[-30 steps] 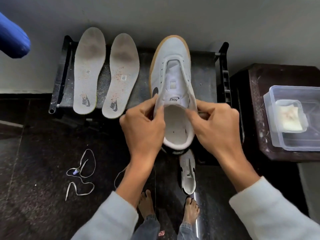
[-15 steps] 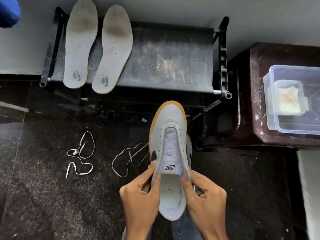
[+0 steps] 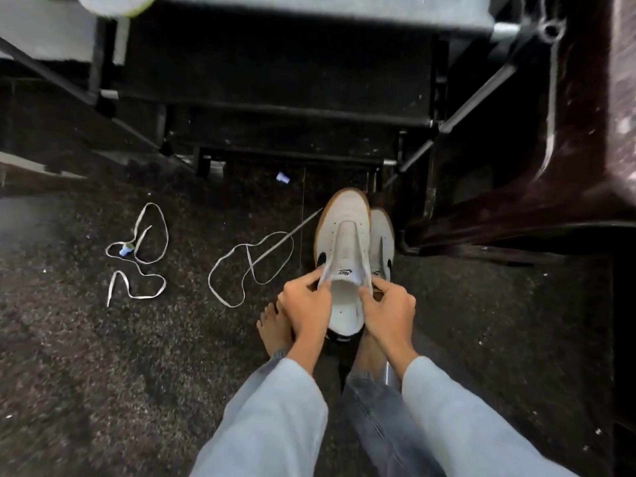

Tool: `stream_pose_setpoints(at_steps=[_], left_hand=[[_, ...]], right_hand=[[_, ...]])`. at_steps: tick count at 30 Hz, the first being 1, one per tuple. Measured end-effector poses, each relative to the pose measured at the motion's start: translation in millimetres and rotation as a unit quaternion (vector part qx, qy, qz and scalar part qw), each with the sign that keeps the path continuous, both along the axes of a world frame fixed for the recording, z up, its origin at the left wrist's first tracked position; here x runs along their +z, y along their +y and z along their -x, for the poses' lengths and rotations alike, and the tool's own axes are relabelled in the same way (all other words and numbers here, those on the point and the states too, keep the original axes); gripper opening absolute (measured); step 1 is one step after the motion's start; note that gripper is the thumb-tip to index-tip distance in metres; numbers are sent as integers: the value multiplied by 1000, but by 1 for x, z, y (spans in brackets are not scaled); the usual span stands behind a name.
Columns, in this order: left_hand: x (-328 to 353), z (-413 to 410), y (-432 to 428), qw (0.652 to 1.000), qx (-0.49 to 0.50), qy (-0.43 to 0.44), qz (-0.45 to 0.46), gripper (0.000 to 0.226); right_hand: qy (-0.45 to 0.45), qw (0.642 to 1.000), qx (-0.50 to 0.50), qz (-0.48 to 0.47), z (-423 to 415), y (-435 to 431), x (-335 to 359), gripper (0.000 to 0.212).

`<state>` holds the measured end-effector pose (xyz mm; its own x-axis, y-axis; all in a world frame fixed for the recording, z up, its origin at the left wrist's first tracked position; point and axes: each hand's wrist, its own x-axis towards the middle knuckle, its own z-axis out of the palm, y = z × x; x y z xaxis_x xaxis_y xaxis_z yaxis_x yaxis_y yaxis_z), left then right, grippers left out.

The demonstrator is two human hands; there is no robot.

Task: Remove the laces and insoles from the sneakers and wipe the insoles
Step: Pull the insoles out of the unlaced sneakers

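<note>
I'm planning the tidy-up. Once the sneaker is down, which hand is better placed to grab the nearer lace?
Left, probably. The lace lies on the floor left of the sneaker, beside the left hand; the right hand grips the far side and would have to cross over.

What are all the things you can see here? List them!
held sneaker: one, white with tan sole, middle, in both hands
other sneaker: one, same colours, on floor at its right, partly hidden
laces: two, white, loose on floor, left of sneakers
blue bits: two, small, on floor
insole: one tip showing, grey, top left
rack: one, black, ahead
cabinet: one, dark brown, right
floor: dark, speckled
feet: two, bare, under the hands
left hand, right hand: pinch held sneaker's collar sides
</note>
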<state>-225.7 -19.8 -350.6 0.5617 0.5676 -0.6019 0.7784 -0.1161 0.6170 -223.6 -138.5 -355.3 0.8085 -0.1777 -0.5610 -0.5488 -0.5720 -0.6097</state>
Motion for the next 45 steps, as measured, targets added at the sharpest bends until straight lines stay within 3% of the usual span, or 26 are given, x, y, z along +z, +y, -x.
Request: stream_pose_setpoints(at_steps=[12, 17, 29, 33, 37, 42, 45], left_hand=[[-173, 0, -3, 999, 31, 26, 30, 21], [-204, -3, -3, 999, 39, 14, 34, 26], [-232, 1, 1, 996, -68, 40, 38, 33], [-221, 1, 3, 993, -92, 57, 54, 30], [-190, 8, 4, 991, -88, 90, 55, 28], [-83, 11, -3, 985, -162, 51, 24, 33], [1, 9, -8, 969, -247, -17, -4, 37]], right_hand=[[62, 990, 88, 87, -8, 4, -159, 19], [59, 988, 120, 80, -13, 2, -197, 17], [90, 982, 138, 97, -18, 2, -227, 9], [96, 981, 142, 91, -17, 1, -216, 16], [95, 982, 156, 54, -10, -6, -162, 29], [54, 979, 187, 64, 9, -14, -72, 35], [-2, 983, 168, 76, 18, -27, -12, 50]])
